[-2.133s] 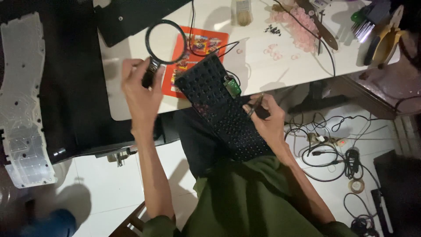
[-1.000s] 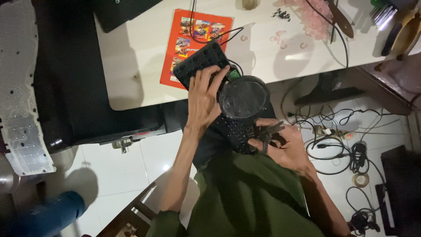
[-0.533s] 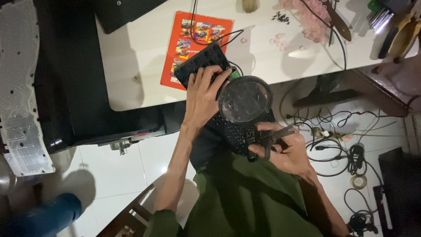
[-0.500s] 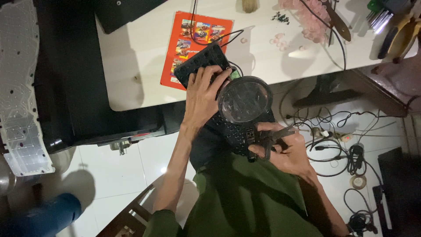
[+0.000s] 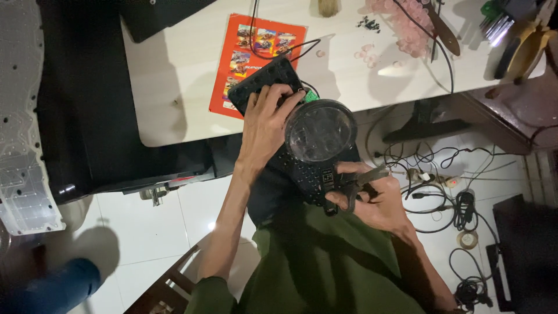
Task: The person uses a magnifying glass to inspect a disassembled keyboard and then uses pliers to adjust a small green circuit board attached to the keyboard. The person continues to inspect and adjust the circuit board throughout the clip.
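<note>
A black perforated keyboard frame (image 5: 263,81) leans from the white table's edge down onto my lap. My left hand (image 5: 264,125) rests on its upper part and holds a round magnifying glass (image 5: 321,131) flat over the frame's middle. My right hand (image 5: 372,200) is at the frame's lower end, shut on a small metal tool with dark handles (image 5: 365,177) whose tip points toward the frame. A small green circuit board (image 5: 310,95) shows at the frame's right edge, just above the lens.
White table (image 5: 174,75) carries a red printed card (image 5: 250,55), pink rubber bits (image 5: 401,29), black cables and hand tools at the far right. A translucent keyboard membrane (image 5: 23,116) lies left on a black surface. Tangled cables and a tape roll (image 5: 465,238) cover the floor at right.
My left hand carried the magnifying glass from above the table's left part down over the keyboard frame. In the last half second both hands barely shifted.
</note>
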